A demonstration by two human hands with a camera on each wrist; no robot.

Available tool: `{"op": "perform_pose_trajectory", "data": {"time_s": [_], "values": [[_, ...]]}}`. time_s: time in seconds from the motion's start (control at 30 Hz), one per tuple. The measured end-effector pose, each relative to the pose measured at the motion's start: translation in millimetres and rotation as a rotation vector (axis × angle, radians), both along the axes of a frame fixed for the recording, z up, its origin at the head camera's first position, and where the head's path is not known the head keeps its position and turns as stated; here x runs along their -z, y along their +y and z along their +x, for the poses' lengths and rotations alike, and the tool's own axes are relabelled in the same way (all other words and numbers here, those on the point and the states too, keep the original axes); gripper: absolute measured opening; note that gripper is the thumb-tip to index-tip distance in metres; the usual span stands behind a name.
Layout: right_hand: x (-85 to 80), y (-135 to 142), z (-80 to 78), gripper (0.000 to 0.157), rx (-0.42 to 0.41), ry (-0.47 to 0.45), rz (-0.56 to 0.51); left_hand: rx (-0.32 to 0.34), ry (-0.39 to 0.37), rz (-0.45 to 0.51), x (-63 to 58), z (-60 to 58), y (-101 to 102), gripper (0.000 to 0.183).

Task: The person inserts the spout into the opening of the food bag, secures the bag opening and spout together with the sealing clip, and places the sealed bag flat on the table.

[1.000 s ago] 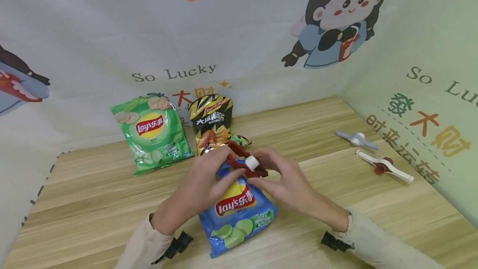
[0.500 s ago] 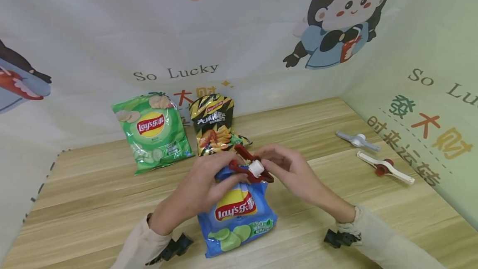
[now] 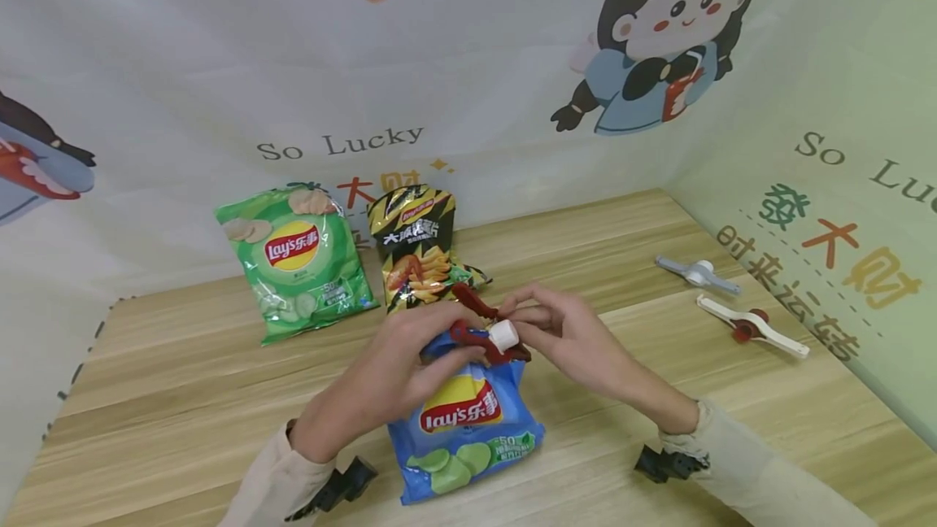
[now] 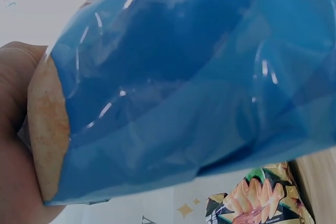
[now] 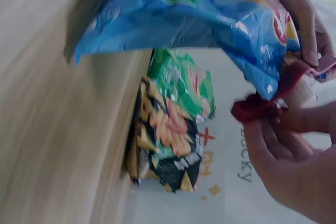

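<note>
A blue Lay's chip bag (image 3: 468, 450) stands on the table with its top toward my hands. My left hand (image 3: 398, 356) grips its top edge, thumb in front, together with the left end of a dark red bag clip (image 3: 474, 338). The clip lies across the bag top with its two arms spread apart, and a white spout cap (image 3: 503, 335) sits on it. My right hand (image 3: 578, 344) pinches the clip near its right end, beside the cap. In the right wrist view a corner of the blue bag (image 5: 268, 85) hangs against the clip (image 5: 257, 107).
Behind my hands, a green Lay's bag (image 3: 300, 263) and a black-and-yellow chip bag (image 3: 413, 238) lean on the printed cloth backdrop. Two more clips lie at the right of the table: a grey-blue one (image 3: 698, 273) and a white one with a red cap (image 3: 776, 338).
My right fingers have shifted from round the clip's right end to a pinch beside the white cap. The clip has moved slightly right and down. My left hand keeps its grip.
</note>
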State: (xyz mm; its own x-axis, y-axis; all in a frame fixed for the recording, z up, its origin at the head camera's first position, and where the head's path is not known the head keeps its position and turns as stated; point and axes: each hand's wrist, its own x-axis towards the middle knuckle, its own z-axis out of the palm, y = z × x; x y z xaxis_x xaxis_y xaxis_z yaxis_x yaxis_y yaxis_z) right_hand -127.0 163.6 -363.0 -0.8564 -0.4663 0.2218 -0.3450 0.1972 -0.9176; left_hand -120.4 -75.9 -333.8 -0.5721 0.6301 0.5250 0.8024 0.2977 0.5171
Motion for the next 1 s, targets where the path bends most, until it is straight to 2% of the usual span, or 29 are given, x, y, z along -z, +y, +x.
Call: {"op": "perform_pose_trajectory", "data": {"time_s": [0.2, 0.33, 0.53, 0.77, 1.0], "values": [[-3.9, 1.5, 1.9, 0.052, -0.119, 0.044, 0.108, -0.026, 0.017, -0.018, -3.3, 0.0, -2.1, 0.015], [-2.5, -3.4, 3.7, 0.064, -0.136, 0.109, 0.147, -0.042, 0.056, -0.048, -3.4, 0.5, -2.2, 0.016], [2.0, -10.2, 4.4, 0.055, -0.121, 0.218, 0.107, -0.088, 0.072, -0.037, -1.9, 1.3, -3.6, 0.023], [1.6, -11.7, 4.8, 0.054, -0.077, 0.184, 0.09, -0.102, 0.194, -0.033, -0.6, -1.1, -3.8, 0.045], [6.9, -14.9, 4.5, 0.053, -0.077, 0.183, 0.049, -0.13, 0.216, 0.014, -0.9, -2.2, -3.7, 0.055]]}}
